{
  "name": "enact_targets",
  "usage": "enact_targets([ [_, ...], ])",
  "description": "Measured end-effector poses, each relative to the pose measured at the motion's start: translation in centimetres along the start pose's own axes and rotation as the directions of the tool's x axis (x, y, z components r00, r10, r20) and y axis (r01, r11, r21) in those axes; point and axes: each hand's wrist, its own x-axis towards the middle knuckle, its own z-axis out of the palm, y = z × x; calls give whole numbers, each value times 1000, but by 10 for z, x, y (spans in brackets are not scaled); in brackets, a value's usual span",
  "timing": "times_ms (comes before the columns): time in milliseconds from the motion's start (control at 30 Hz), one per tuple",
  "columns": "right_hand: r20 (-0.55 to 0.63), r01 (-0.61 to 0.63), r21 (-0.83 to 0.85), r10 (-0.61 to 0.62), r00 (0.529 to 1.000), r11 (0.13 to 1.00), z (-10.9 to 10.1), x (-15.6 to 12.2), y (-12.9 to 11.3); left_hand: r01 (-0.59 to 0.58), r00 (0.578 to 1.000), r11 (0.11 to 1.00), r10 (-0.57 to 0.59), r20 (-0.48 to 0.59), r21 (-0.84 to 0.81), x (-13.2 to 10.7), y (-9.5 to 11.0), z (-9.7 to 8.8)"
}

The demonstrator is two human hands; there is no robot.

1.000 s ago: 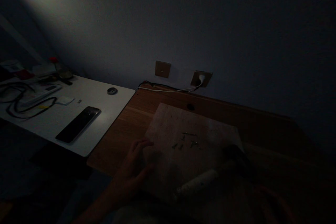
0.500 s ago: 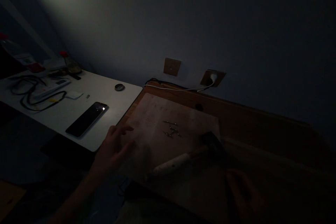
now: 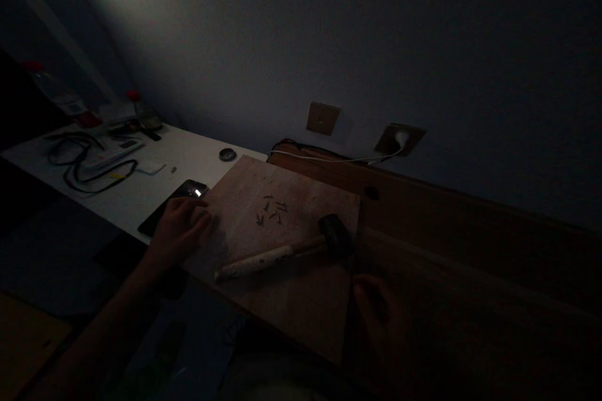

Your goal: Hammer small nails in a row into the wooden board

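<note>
One board point(image 3: 291, 291), left hand point(image 3: 182, 225), right hand point(image 3: 380, 304), fingers point(image 3: 201, 220) at opposite edges

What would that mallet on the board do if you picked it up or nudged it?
The mallet would probably feel head-heavy: its dark head looks far bulkier than its handle. It should stay stiff, as the handle looks straight. Nudged, it may swivel on the board rather than roll, given the blocky head at one end.

Rm v. dim. Plain wall point(image 3: 235, 44) brightest upper L, fades to shadow twd R. Sq. wall plate point(image 3: 323, 118) low down, socket point(image 3: 416, 140) to its R. Wood counter point(image 3: 451, 250) vs. wall; white counter point(image 3: 197, 153) adj. on L.
</note>
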Motion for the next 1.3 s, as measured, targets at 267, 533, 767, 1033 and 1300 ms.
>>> enact_targets([
  [267,-66,119,-216,-136,989,969,-1,7,11,23,999,1000,-22,34,-16,-8,10,-1],
  [533,-320,-109,-160,53,946,981,-46,17,29,-159,960,976,188,208,-149,-40,39,5],
  [767,-498,-307,-310,122,859,900,-135,1,63,-349,840,904,418,346,-247,-97,79,35],
  [1033,-535,-388,-212,226,814,897,-157,-27,90,-430,865,897,443,236,-108,-95,84,65],
  [1300,-625,-419,-244,189,757,875,-147,-35,77,-492,831,870,472,295,-5,-81,90,58],
])
